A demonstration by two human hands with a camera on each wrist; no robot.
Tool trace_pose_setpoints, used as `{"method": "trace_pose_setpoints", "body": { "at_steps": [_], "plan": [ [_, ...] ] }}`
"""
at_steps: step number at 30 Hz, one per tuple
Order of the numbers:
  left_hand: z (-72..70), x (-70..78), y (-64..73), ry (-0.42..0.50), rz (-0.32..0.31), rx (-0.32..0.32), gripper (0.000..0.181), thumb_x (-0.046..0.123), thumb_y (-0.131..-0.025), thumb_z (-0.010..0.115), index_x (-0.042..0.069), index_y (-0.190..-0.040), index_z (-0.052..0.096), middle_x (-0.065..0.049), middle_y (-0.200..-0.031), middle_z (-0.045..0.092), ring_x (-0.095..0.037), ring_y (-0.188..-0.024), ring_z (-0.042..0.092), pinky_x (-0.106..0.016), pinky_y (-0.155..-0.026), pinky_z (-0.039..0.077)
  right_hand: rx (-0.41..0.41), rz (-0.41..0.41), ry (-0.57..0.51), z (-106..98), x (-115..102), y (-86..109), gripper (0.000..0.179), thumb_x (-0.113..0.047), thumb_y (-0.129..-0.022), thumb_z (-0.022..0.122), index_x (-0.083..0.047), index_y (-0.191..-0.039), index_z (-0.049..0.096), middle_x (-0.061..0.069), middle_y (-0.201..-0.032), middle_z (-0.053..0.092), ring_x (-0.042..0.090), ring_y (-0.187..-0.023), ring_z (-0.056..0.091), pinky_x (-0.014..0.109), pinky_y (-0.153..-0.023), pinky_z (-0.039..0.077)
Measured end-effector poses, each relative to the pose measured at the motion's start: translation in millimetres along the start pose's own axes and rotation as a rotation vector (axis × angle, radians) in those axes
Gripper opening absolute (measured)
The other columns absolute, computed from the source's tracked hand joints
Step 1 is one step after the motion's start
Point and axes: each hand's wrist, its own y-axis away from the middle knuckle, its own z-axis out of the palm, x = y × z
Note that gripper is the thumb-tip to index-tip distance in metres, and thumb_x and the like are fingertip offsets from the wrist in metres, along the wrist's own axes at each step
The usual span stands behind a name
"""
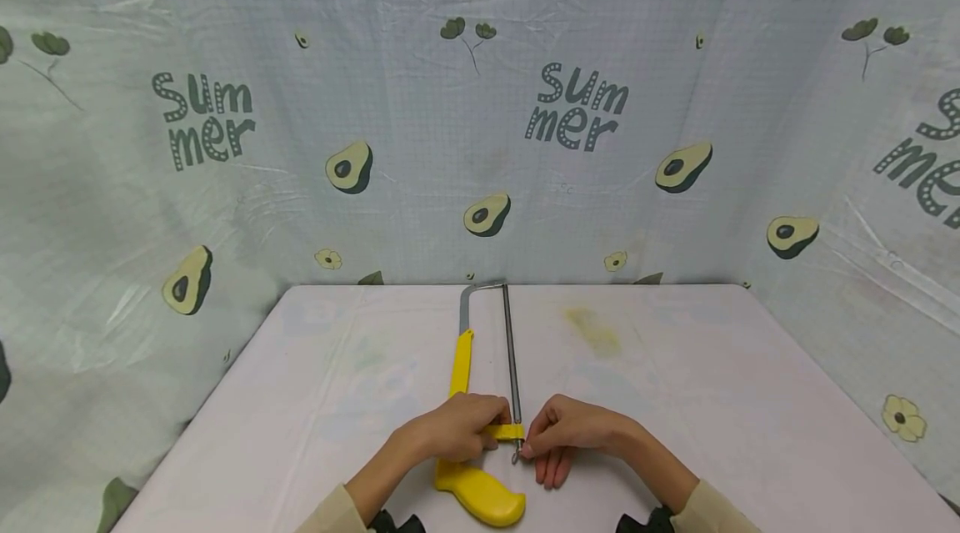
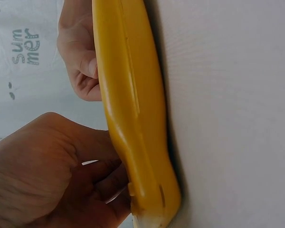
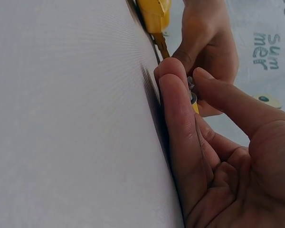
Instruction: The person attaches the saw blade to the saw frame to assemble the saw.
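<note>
A hacksaw with a yellow handle (image 1: 483, 498) lies on the table, its handle towards me and its grey frame (image 1: 464, 308) pointing away. The thin blade (image 1: 512, 349) runs along its right side. My left hand (image 1: 457, 426) grips the saw's yellow front part, fingers curled by the yellow blade holder (image 1: 507, 432). At the blade's near end, my right hand (image 1: 573, 429) pinches the small metal wing nut (image 1: 516, 457) between thumb and forefinger. In the right wrist view the nut (image 3: 191, 84) shows beside the thumb tip, partly hidden by the fingers. The left wrist view shows the handle (image 2: 133, 85) close up.
A pale cloth covers the table (image 1: 675, 366), with a yellowish stain (image 1: 592, 331) at the back right. Behind it and at both sides hangs a curtain (image 1: 405, 99) printed with avocados and lettering. The saw's far end reaches the table's back edge.
</note>
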Motion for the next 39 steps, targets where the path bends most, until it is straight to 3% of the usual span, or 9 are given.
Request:
{"method": "trace_pose_setpoints", "body": {
  "at_steps": [39],
  "plan": [
    [3.4, -2.7, -1.0, 0.014, -0.004, 0.005, 0.017, 0.013, -0.096, 0.072, 0.02, -0.108, 0.062, 0.012, -0.089, 0.057, -0.004, -0.08, 0.051, -0.019, -0.078, 0.046, 0.011, -0.001, -0.01, -0.3, 4.5, -3.3, 0.014, -0.013, -0.095, 0.071, 0.001, -0.097, 0.071, 0.003, -0.073, 0.074, 0.008, -0.06, 0.072, 0.023, -0.057, 0.058]
  ]
}}
